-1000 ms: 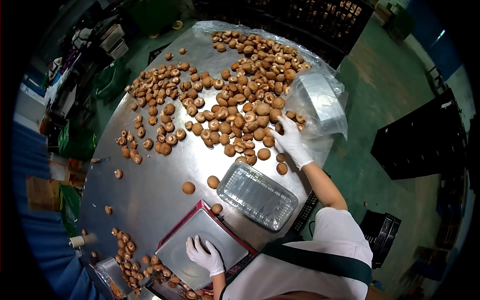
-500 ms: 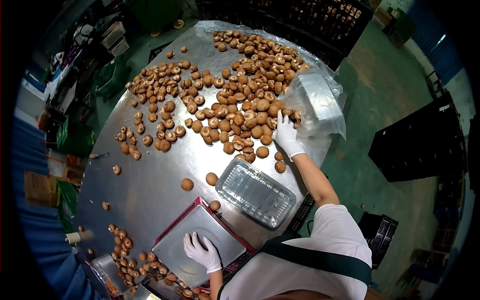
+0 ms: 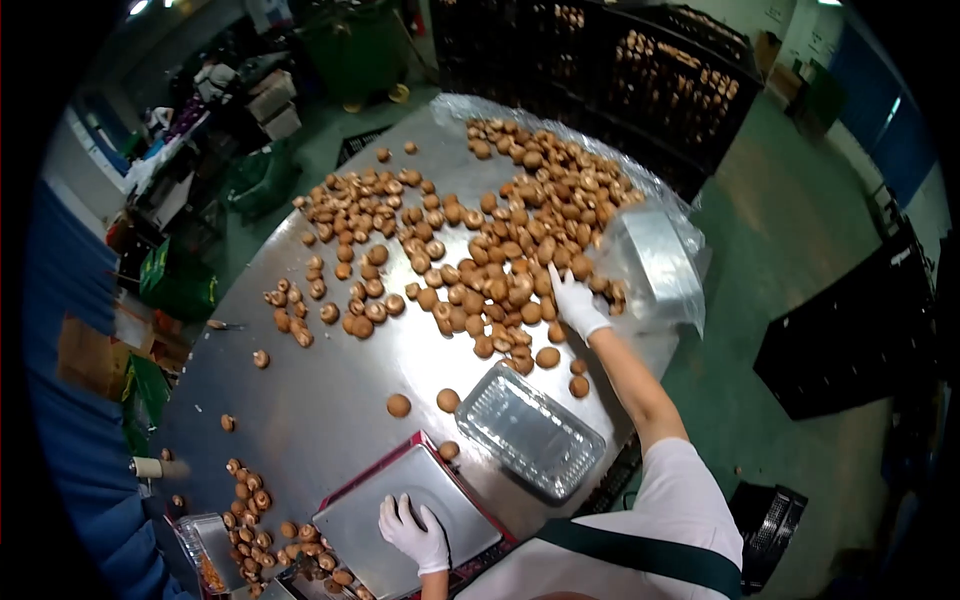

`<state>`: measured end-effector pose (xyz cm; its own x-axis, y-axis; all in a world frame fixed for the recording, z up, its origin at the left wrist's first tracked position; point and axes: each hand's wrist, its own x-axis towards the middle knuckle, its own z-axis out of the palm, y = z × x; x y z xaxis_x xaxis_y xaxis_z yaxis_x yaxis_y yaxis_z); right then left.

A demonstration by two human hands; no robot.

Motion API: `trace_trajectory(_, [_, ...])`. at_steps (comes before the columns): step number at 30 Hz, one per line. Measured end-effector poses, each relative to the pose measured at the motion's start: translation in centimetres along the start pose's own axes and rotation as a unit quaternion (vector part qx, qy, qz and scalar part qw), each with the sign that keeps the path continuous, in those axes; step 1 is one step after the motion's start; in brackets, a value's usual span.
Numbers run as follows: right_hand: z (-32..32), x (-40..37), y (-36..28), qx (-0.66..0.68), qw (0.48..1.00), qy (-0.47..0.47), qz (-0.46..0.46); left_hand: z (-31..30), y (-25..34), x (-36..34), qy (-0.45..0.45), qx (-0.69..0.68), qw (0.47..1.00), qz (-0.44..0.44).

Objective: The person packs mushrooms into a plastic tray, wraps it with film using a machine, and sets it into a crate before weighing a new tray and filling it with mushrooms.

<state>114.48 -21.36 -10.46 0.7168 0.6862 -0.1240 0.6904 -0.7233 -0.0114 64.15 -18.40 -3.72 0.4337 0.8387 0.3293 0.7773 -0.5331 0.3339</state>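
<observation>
My left hand (image 3: pixel 415 534), in a white glove, lies with fingers spread on the metal plate of a kitchen-type scale (image 3: pixel 350 545) with red edges. My right hand (image 3: pixel 577 305), also gloved, reaches to the right side of a large heap of brown mushrooms (image 3: pixel 520 250). Its fingers are stretched out against the mushrooms, and I see nothing held in them. A clear plastic tray (image 3: pixel 530 430) lies between the scale and the heap. Just right of my right hand sits a clear plastic bag (image 3: pixel 655 265) with trays or similar inside.
Loose mushrooms (image 3: pixel 399 405) lie near the scale. More mushrooms (image 3: pixel 245 510) are gathered at the lower left, by another clear tray (image 3: pixel 210 550). Black crates (image 3: pixel 640 80) stand behind the metal table (image 3: pixel 330 400); another black crate (image 3: pixel 850 320) is at the right.
The view has tilted up, so everything sits lower in the picture. My right hand has shifted slightly left and farther into the mushrooms. My left hand stays on the scale.
</observation>
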Motion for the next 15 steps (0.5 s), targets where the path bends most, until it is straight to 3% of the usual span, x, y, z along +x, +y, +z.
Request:
trace_trajectory(2, [-2.1, -0.8, -0.7, 0.066, 0.996, -0.057, 0.019, -0.3, 0.1, 0.0, -0.029, 0.0, 1.0, -0.004])
trace_trajectory(7, [-3.4, -1.6, -0.9, 0.099, 0.991, -0.091, -0.012, -0.2, 0.2, 0.1, -0.023, -0.01, 1.0, -0.017])
trace_trajectory(11, [-4.0, -2.7, -2.9, 0.175, 0.977, -0.085, -0.088, -0.2, 0.1, 0.1, -0.018, -0.008, 1.0, -0.005])
trace_trajectory(14, [-5.1, -3.1, -5.6, 0.096, 0.988, -0.07, -0.095, -0.4, 0.3, 0.1, -0.028, 0.001, 1.0, -0.006])
trace_trajectory(15, [-4.2, -2.4, -5.9, 0.137, 0.983, -0.061, -0.105, -0.5, 0.4, 0.2, -0.022, -0.005, 1.0, -0.005])
